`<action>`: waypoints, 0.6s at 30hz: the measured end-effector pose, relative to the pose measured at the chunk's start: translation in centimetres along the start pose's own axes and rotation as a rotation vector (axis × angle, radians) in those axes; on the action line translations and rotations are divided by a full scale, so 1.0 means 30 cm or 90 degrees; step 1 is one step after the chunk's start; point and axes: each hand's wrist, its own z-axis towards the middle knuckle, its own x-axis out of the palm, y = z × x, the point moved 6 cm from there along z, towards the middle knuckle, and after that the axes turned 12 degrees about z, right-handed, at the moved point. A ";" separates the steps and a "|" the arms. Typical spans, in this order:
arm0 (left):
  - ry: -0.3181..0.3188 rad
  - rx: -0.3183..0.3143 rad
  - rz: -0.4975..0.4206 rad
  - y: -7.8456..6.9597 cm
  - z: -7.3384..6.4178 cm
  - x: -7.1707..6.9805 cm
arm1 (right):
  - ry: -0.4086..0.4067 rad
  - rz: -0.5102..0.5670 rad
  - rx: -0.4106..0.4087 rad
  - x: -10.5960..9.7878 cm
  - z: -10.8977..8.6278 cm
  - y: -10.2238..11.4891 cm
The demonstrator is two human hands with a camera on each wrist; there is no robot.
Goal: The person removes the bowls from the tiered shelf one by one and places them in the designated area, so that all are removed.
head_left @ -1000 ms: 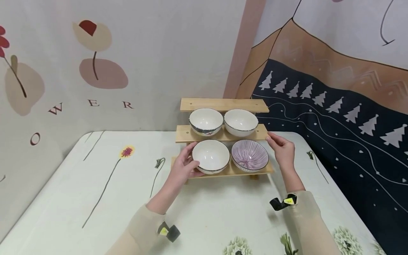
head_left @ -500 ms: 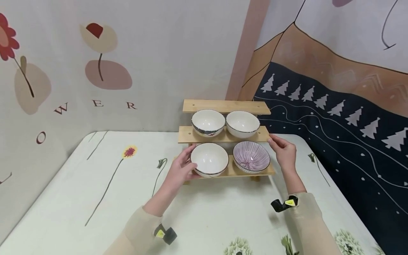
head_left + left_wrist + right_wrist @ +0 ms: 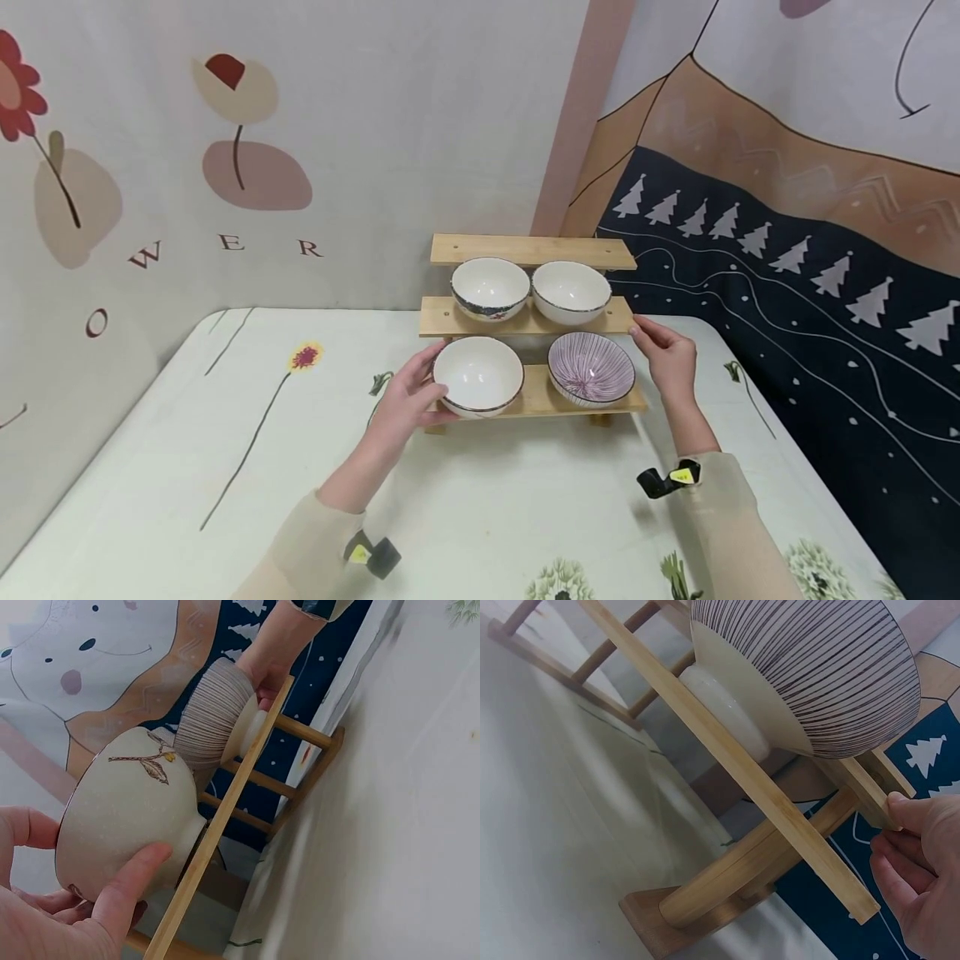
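My left hand (image 3: 405, 396) holds a white bowl (image 3: 478, 375) by its left side, at the left end of the rack's lowest shelf. In the left wrist view this bowl (image 3: 124, 814) shows a brown leaf sprig on its outside, and its foot is right at the shelf board (image 3: 221, 817). To its right, a purple-striped bowl (image 3: 591, 368) sits on the same shelf, apart from it. My right hand (image 3: 670, 358) pinches the right end of the middle shelf (image 3: 618, 315) between thumb and fingers, as the right wrist view also shows.
Two more white bowls, a left one (image 3: 491, 287) with a dark patterned outside and a right one (image 3: 572, 292), stand side by side on the middle shelf. The rack's top board (image 3: 532, 250) is behind them. A flower-printed cloth (image 3: 300, 467) covers the table.
My left hand has shifted the white bowl leftward along the lowest shelf, widening the gap to the purple-striped bowl. The right hand keeps its hold on the middle shelf. The head view has turned slightly.
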 end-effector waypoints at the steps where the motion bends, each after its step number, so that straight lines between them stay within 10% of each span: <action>1: 0.001 0.002 0.002 -0.002 -0.004 -0.005 | 0.000 0.000 -0.001 0.000 0.000 0.000; 18: -0.020 -0.008 0.023 -0.013 -0.045 -0.091 | -0.001 0.006 -0.017 -0.001 0.010 -0.003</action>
